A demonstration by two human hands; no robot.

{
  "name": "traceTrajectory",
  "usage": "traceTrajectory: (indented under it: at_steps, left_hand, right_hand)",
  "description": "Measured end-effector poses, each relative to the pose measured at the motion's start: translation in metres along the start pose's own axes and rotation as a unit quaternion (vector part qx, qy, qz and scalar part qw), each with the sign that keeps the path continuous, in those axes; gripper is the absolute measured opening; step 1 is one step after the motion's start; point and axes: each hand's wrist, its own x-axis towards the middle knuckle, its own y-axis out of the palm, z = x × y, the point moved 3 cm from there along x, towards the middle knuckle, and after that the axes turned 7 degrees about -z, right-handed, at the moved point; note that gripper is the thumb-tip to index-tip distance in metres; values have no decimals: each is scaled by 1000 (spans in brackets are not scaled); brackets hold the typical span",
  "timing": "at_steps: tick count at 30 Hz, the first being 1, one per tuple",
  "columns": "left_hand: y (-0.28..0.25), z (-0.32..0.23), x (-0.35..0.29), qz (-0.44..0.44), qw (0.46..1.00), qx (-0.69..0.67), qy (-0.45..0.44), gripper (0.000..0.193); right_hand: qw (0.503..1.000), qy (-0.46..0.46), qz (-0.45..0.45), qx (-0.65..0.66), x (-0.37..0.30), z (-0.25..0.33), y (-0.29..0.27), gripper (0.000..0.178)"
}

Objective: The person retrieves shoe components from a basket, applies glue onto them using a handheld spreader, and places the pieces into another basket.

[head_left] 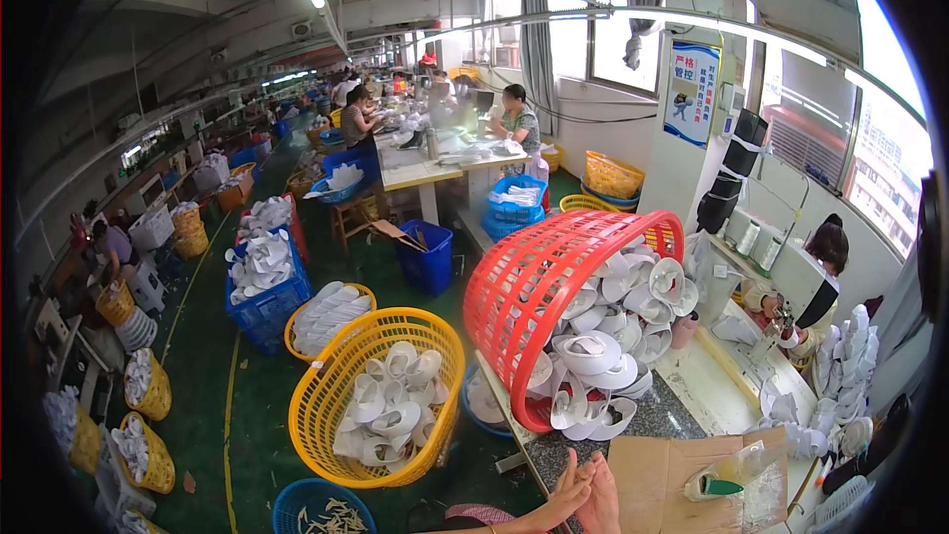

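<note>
My left hand [567, 492] and my right hand [600, 497] are together at the front edge of the table, palms against each other. The fingers look stretched out, and nothing shows between them. Just right of them lies a flattened cardboard sheet [638, 480]. On it rests a clear plastic container [756, 460] with a green piece [723, 487] at its mouth. Beyond my hands, a red plastic basket [519, 282] is tipped on its side on the speckled tabletop [568, 460]. White curved shoe pieces [590, 353] spill from its opening in a heap.
A yellow basket [308, 410] of white shoe pieces stands left of the table, beside a blue basket [280, 511] of pale strips. A blue crate [259, 311] and a blue bin [427, 262] stand farther off. At right, a person [828, 257] sits by a sewing machine [786, 282].
</note>
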Motion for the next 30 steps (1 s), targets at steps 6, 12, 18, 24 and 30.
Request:
traceTrajectory:
  at_steps: [6,12,18,24,30]
  left_hand:
    - [-4,14,-7,28,999,19,28,52]
    - [-7,14,-13,58,996,42,60,51]
    - [3,7,-3,76,992,56,87,51]
    - [-4,2,0,89,989,64,104,50]
    - [0,5,11,108,983,74,126,49]
  right_hand:
    - [998,-21,51,-37,20,-11,-36,22]
    - [950,108,271,112,60,-16,-66,43]
    - [985,-21,174,-9,41,-10,-34,29]
    - [995,-30,97,-22,32,-10,-22,27]
    - [941,130,233,208,72,-9,-72,49]
